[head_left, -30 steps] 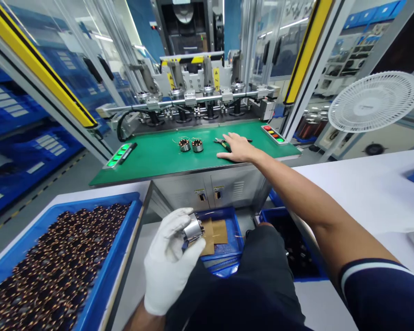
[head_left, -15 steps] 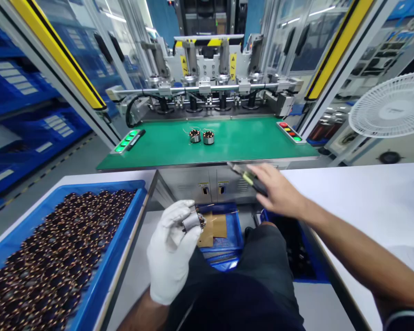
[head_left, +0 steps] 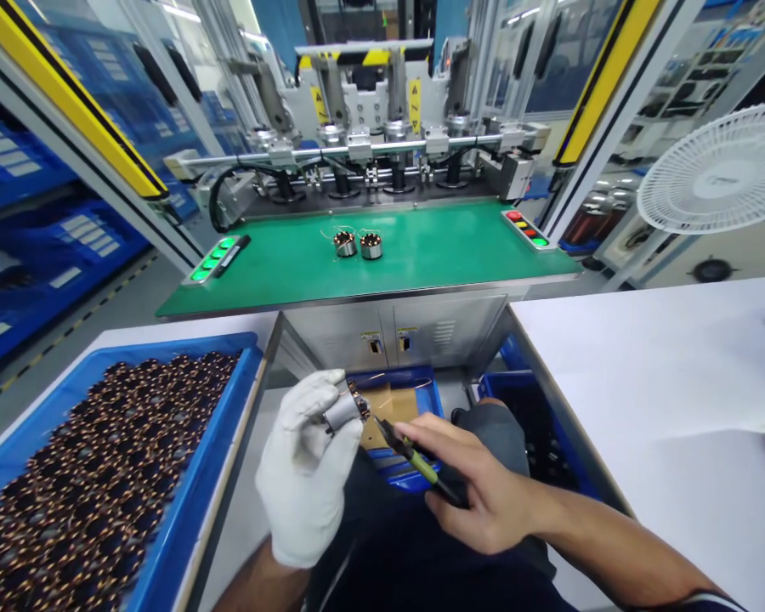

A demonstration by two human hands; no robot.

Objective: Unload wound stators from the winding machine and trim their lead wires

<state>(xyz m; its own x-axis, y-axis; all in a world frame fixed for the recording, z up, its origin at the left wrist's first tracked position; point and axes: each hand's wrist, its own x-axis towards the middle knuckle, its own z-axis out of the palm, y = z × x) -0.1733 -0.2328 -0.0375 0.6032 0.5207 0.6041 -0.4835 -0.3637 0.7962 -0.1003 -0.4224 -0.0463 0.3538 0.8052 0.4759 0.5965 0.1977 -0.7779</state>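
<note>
Gloved left hand [head_left: 309, 476] grips a wound stator [head_left: 346, 409] over the lap. Bare right hand [head_left: 478, 493] is closed on cutters [head_left: 414, 461], tip at the stator's wire end.

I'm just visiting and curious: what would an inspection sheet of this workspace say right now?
Surface: green bench top before the machine; white table at right.
Job's things: wound coil part in the gloved left hand; small cutters in the bare right hand, tip close to the part.
Clutter: two wound coils on the green top; blue tray of coils at left; blue bin with brown card below.
Grips: left closed on the part, right closed on the cutters.
Cables: black hose at the machine's left.
Surroundings: white fan, yellow-edged posts, button panels.
</note>
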